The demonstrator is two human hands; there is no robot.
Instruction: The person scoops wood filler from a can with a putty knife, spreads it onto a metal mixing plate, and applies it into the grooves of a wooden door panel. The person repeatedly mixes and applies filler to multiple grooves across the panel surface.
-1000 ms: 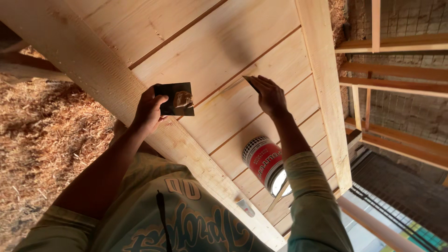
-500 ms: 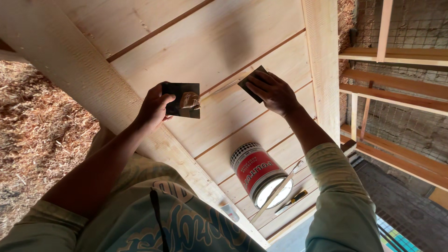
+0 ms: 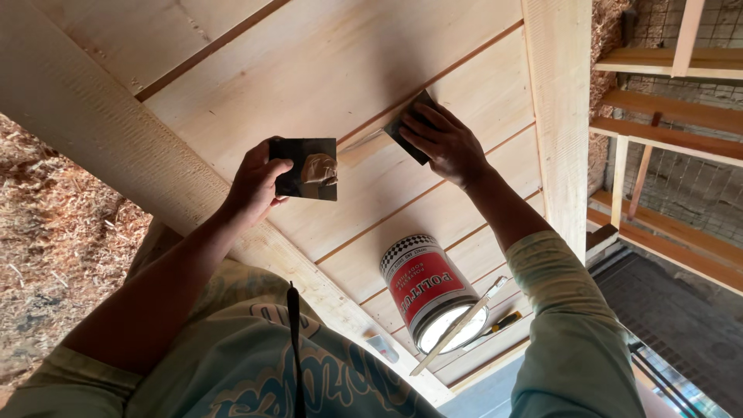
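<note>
On the left, beyond a wide pale beam (image 3: 93, 116), straw litter (image 3: 46, 248) covers the ground, and the left hand (image 3: 259, 182) is clamped by thumb and fingers on the edge of a small dark square plate (image 3: 303, 169) that carries a lump of tan filler (image 3: 319, 167) at its right side. Past it, the plank surface (image 3: 325, 77) runs in long boards whose seams slant from lower left to upper right, and the seam (image 3: 441, 81) under work lies just right of the plate, so the filler sits between the two hands. The right hand (image 3: 445, 143) is closed flat on a dark spreader blade (image 3: 409, 128), pressing it against that seam with its edge set along the seam's long axis; this hand is the nearer one to the joint. Lower down, a red-labelled can (image 3: 429, 290) stands open on the planks with a wooden stick (image 3: 457, 329) across its mouth, well apart from both hands. Compared with the earlier frames, the right hand has moved up and along the seam with the blade, while the left hand keeps its plate in nearly the same spot.
</note>
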